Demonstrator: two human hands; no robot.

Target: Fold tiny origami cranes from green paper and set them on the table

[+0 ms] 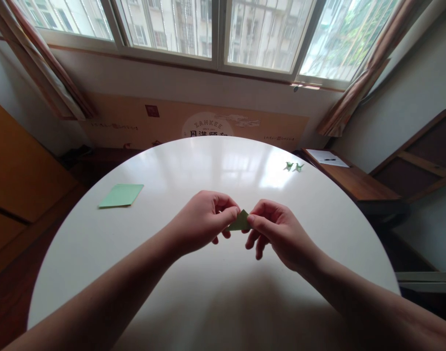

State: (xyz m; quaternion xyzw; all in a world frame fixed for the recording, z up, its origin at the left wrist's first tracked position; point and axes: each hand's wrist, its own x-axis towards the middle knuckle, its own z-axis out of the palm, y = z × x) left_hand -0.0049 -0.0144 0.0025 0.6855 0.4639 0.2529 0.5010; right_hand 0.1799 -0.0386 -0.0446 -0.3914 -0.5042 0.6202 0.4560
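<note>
A small piece of folded green paper (pixel 239 222) is held above the middle of the white table, its top coming to a point. My left hand (pixel 211 214) pinches its left side between thumb and fingers. On the opposite side, my right hand (pixel 274 225) grips the paper's edge with thumb and forefinger, the other fingers hanging loosely below. Part of the paper is hidden behind my left thumb and fingers.
On the round white table (pixel 193 165) a stack of light green paper squares (pixel 121 195) lies at the left. Two small folded green paper figures (pixel 293 166) stand at the far right. Beyond, a wooden side table (pixel 340 178) bears a white sheet (pixel 326 158) with a pen.
</note>
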